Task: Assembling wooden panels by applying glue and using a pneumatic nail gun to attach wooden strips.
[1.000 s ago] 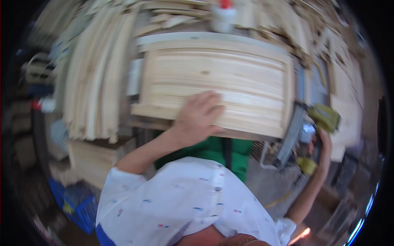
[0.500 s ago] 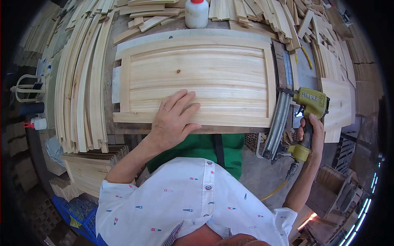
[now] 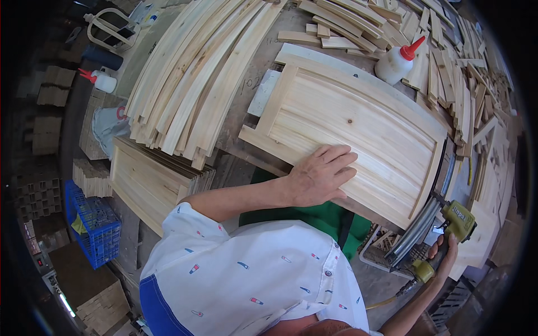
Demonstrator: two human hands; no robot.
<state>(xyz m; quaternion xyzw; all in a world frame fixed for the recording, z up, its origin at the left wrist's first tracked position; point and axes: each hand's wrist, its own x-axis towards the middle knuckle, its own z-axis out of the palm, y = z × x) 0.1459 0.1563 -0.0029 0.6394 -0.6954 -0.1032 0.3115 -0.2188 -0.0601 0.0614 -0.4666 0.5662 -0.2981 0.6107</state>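
Note:
A pale wooden framed panel (image 3: 386, 131) lies flat in front of me, with a raised frame round its middle board. My left hand (image 3: 320, 175) rests on its near edge, fingers stretched out over the wood. At the panel's right end, my right hand (image 3: 446, 251) is wrapped round the grip of an olive-green air nail gun (image 3: 460, 220). The gun's nose is at the right edge of the panel; whether it touches is hard to make out. A long silver magazine and a yellow hose belong to the gun.
Long wooden strips (image 3: 193, 73) lie stacked left of the panel. A white glue bottle (image 3: 393, 65) with a red cap stands beyond it, before piled offcuts (image 3: 443, 89). Finished-looking panels (image 3: 148, 179) stand in a row at lower left, near a blue crate (image 3: 95, 224).
My view has swung to the left, so the panel and strips appear tilted and shifted right. Both hands keep about the same places on the panel and the nail gun.

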